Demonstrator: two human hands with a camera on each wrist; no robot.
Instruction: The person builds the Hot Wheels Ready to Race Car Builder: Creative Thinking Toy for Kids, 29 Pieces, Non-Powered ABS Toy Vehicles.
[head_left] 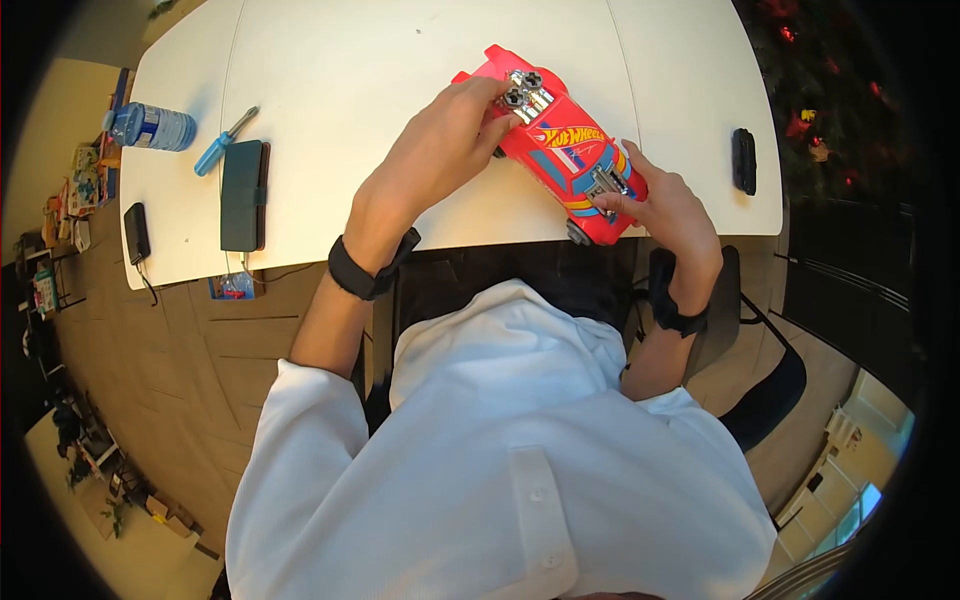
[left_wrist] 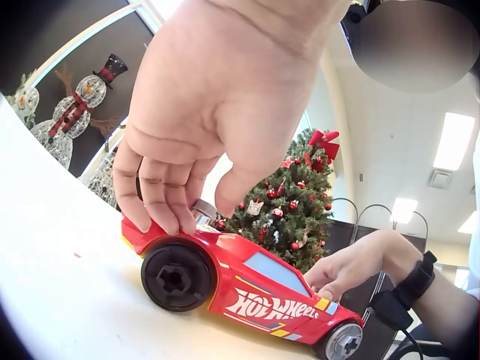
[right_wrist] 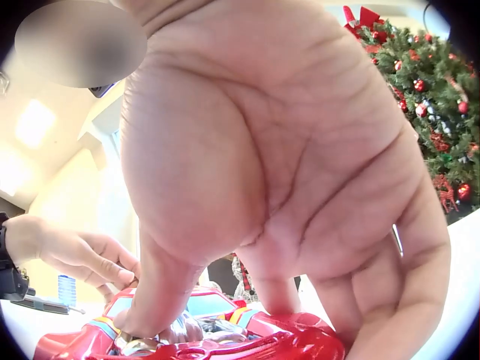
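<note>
A red toy car [head_left: 565, 130] with Hot Wheels lettering sits on the white table, its chrome engine [head_left: 530, 95] on top at the rear. My left hand [head_left: 440, 145] reaches over the rear end, fingers and thumb about the engine. From the left wrist view, its fingers [left_wrist: 154, 202] bend down onto the body above the black rear wheel [left_wrist: 177, 276]. My right hand [head_left: 672, 205] grips the front end, with the thumb on the hood and the other fingers down the far side. Much of the front is hidden behind this hand in the right wrist view.
Left on the white table [head_left: 320, 60] are a blue-capped bottle [head_left: 160, 128], a screwdriver [head_left: 225, 142], a dark phone case [head_left: 243, 195] and a small black object [head_left: 137, 232]. Another black object [head_left: 744, 160] lies near the right edge. A decorated Christmas tree [left_wrist: 289, 202] stands beyond.
</note>
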